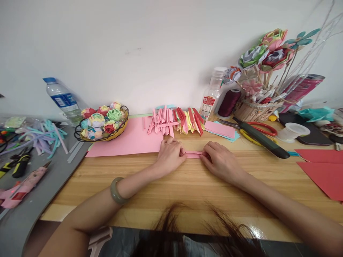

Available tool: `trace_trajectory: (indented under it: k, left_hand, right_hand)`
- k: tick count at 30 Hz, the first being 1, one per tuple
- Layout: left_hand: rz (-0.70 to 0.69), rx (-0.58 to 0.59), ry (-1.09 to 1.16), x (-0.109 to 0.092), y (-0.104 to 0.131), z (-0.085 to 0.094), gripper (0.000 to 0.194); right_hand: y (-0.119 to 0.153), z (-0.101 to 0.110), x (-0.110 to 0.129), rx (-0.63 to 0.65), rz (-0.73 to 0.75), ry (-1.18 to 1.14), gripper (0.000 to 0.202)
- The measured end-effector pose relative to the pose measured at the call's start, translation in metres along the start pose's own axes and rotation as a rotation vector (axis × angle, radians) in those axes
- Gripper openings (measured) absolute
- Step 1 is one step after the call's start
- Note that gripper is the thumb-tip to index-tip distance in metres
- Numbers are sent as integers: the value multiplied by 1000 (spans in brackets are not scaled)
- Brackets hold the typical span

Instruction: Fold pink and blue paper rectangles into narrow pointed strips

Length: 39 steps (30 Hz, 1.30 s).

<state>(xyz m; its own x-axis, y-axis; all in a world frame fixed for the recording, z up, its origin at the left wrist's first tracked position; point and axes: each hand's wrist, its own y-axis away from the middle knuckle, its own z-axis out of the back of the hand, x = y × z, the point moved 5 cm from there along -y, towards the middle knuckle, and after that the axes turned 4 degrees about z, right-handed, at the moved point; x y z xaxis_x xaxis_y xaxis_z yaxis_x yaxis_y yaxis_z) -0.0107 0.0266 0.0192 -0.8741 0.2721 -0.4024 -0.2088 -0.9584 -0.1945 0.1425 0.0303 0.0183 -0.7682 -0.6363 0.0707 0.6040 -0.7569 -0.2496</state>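
Note:
A narrow folded strip of pink paper (193,155) lies on the wooden table between my hands. Its left end is pinched in the closed fingers of my left hand (170,153), and its right end in those of my right hand (218,159). Part of the strip is hidden under the fingers. Just behind my left hand is a large pink paper sheet (125,144). Beyond both hands sits a heap of folded pink paper pieces (163,120), with red and yellow folded pieces (189,120) beside it.
A basket of paper flowers (123,128) stands at left. Small pink paper slips (218,127), a utility knife (261,139), scissors (262,128) and a white spool (293,132) lie at right. A plastic bottle (211,94) leans by the wall. Far left is a glue gun (24,187).

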Motion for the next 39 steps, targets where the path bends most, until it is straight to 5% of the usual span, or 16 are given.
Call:
trace_trajectory:
  k: [10,18,29,39]
  left_hand:
    - [-172,-28,25,-2,4,1,14]
    - [-668,-126,-229,-21,26,-6,26]
    - [-721,-122,-482,-28,37,-7,28]
    - [-742,-103,-527,-29,39,-12,31]
  right_hand:
    - [2,-1,-12,-64,57,-159,6]
    - [5,6,-8,-149,392,-68,26]
    - [30,2,-2,80,330,14,57]
    - [38,-9,11,104,417,27,78]
